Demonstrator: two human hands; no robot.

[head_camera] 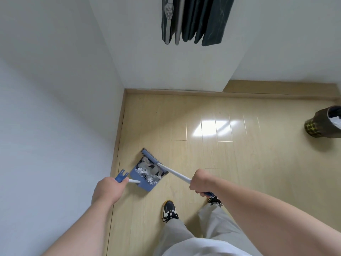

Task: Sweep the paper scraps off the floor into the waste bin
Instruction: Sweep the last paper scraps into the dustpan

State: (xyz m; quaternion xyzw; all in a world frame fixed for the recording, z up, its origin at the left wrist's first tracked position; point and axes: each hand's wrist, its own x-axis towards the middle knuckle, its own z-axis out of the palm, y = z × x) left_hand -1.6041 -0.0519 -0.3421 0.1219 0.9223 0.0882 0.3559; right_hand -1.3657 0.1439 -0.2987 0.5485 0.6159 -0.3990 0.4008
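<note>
While your left hand (107, 191) grips the blue plastic dustpan (147, 187) steady, your right hand (200, 181) grips the white-handled broom (173, 171), penning white paper scraps (145, 169) in.

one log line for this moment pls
left hand: grips dustpan handle | right hand: grips broom handle | broom head: at dustpan mouth | paper scraps: in dustpan | waste bin: far right, apart

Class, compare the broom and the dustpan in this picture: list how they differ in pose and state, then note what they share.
The broom is gripped by the right hand; the dustpan by the left hand. The dustpan holds a heap of paper scraps; the broom's head holds none and rests at the dustpan's mouth. Both are blue with white handle shafts.
</note>
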